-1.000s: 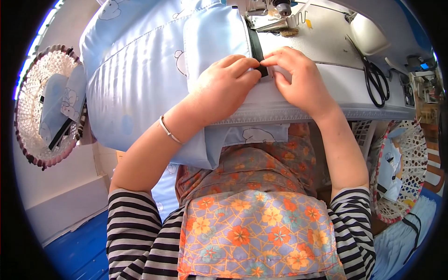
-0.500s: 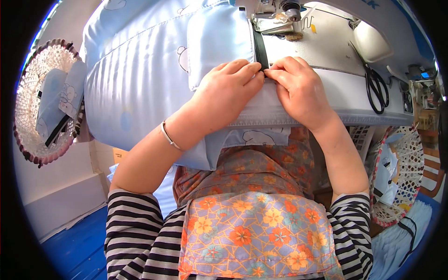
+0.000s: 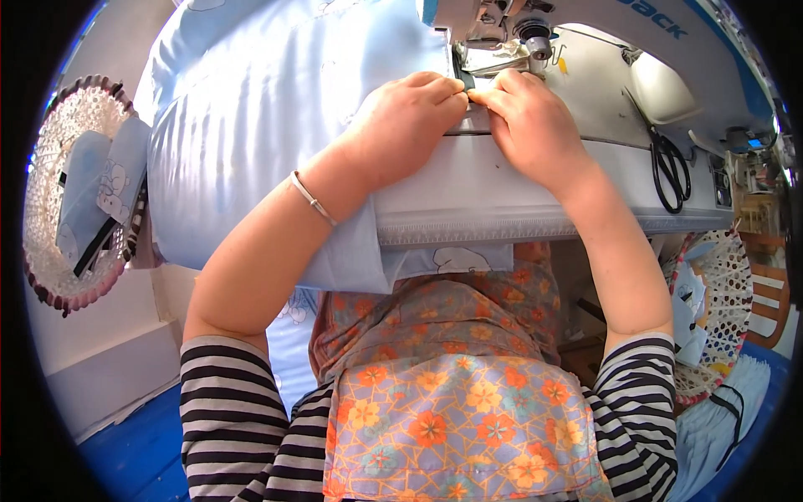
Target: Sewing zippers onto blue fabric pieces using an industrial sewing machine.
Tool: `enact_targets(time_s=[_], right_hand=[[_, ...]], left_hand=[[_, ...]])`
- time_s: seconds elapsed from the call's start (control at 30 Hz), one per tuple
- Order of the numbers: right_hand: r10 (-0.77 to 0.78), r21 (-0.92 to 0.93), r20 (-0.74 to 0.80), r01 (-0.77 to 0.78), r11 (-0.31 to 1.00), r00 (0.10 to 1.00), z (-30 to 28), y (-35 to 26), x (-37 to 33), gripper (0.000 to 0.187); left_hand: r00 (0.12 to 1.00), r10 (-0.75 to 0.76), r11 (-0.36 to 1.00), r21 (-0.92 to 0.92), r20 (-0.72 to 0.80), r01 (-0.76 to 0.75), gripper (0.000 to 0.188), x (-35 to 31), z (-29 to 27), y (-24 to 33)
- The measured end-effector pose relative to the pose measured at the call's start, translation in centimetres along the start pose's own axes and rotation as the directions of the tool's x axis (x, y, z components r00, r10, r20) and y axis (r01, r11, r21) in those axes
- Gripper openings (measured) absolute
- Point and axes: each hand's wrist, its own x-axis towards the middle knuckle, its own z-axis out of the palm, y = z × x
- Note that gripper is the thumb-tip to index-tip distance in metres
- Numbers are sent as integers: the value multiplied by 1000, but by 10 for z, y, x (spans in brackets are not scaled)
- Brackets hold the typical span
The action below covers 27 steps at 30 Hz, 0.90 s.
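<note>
A light blue printed fabric (image 3: 242, 159), shiny where light falls on it, spreads over the left of the sewing machine (image 3: 686, 50) bed. Along its right edge runs a black strip (image 3: 459, 67), leading up toward the presser foot area. My left hand (image 3: 407, 121) lies on the fabric edge, its thumb and fingers pinched on the strip's near end. Close by on the right, my right hand (image 3: 535, 125) pinches the same end, and the two hands' fingertips almost touch. The strip's tip is mostly hidden by my fingers.
Black scissors (image 3: 669, 163) lie at the right of the machine table. A clear ruler (image 3: 477, 226) runs along the table's front edge. Baskets with fabric pieces stand at the left (image 3: 42, 268) and lower right (image 3: 744, 293). A bundle of pale blue fabric (image 3: 711, 435) hangs below the right basket.
Both hands have moved away from me, closer to the presser foot, with the strip and fabric. Less of the strip now shows beyond my fingers.
</note>
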Motion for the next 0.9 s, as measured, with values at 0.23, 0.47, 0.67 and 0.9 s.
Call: enact_targets(time_s=[0.23, 0.47, 0.67, 0.9], right_hand=[[-41, -41, -26, 40, 998, 999, 7, 10, 11, 26], [259, 301, -76, -226, 926, 963, -15, 15, 21, 17], [354, 466, -90, -275, 841, 931, -30, 60, 14, 20], [472, 426, -51, -409, 807, 880, -48, 22, 22, 20]], left_hand=[[999, 0, 1000, 0, -52, 0, 21, 10, 8, -24], [995, 60, 998, 40, -86, -56, 26, 14, 16, -47], [996, -85, 996, 0, 5, 85, 26, 23, 16, -48], [997, 21, 997, -79, -78, -28, 24, 18, 17, -43]])
